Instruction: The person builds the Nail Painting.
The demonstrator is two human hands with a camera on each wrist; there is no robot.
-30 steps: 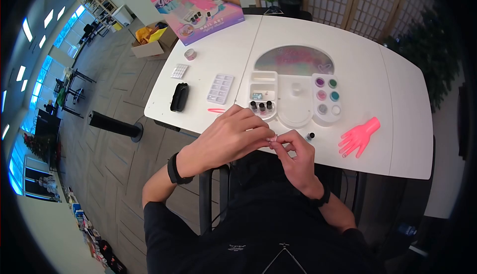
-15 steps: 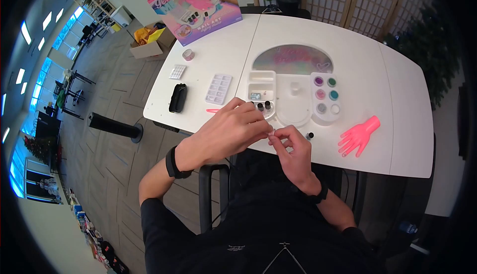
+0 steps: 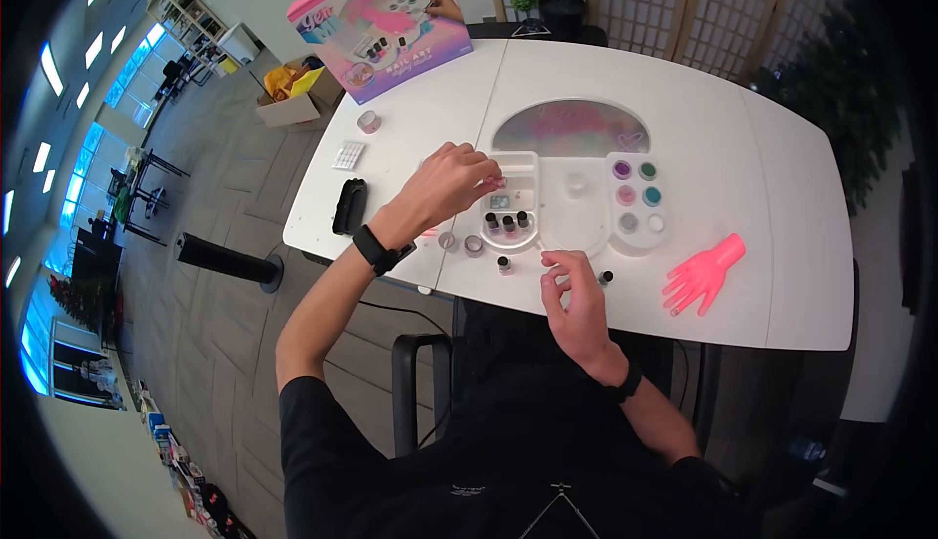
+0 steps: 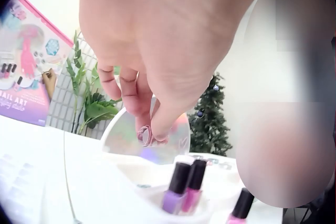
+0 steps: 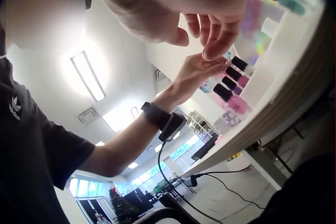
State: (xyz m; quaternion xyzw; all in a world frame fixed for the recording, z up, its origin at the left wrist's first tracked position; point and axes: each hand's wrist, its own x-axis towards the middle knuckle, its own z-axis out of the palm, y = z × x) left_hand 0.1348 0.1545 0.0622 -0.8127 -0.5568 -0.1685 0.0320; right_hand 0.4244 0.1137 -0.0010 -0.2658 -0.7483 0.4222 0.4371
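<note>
My left hand (image 3: 445,187) is over the compartments of the white nail-art tray (image 3: 535,175). Between its thumb and fingertip it pinches a small round, ring-like clear piece (image 4: 144,136) with a pinkish edge. Just below that hand, several black-capped nail polish bottles (image 3: 507,225) stand in the tray's front holder. My right hand (image 3: 578,309) hovers at the table's near edge, fingers loosely bent, thumb apart from them, holding nothing visible. A pink polish bottle (image 3: 504,265) stands to its left and a teal polish bottle (image 5: 291,1) to its right.
A pink model hand (image 3: 705,273) lies at the right. Glitter pots (image 3: 625,196) fill the tray's right side below a mirror (image 3: 571,127). Small round containers (image 3: 474,245), a black case (image 3: 350,207) and a white pad (image 3: 348,156) sit leftward. The product box (image 3: 381,26) stands behind.
My left hand has parted from the right and moved up and forward over the tray, bringing the front polish bottle and round containers into view. My right hand stays nearly put, its fingers loosened.
</note>
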